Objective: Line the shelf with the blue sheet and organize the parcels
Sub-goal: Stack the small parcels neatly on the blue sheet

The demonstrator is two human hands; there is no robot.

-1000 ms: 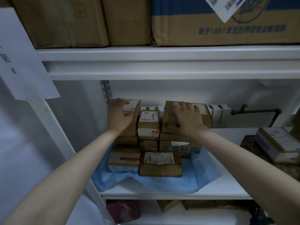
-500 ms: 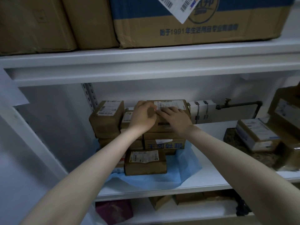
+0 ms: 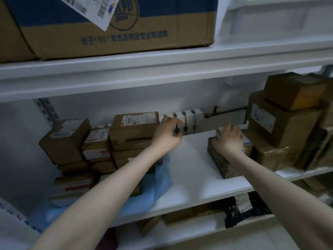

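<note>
A blue sheet (image 3: 159, 177) lies on the left part of the white shelf (image 3: 194, 170), under a stack of brown parcels (image 3: 133, 131). My left hand (image 3: 168, 134) is just right of the stack, at the left end of a white box with black straps (image 3: 191, 120) against the back wall. Its fingers lie over the top and its thumb curls underneath. My right hand (image 3: 229, 139) rests with fingers stretched out on top of a dark patterned parcel (image 3: 220, 160). A blue-edged box under the palm is mostly hidden.
Larger brown boxes (image 3: 281, 127) are piled at the shelf's right end. A dark pipe (image 3: 227, 111) runs along the back wall. A big printed carton (image 3: 117, 27) sits on the shelf above. More parcels (image 3: 185, 215) lie on the shelf below.
Both hands left the top parcel of the stack and moved right: the left to the white strapped box, the right onto the dark parcel. The view swung right.
</note>
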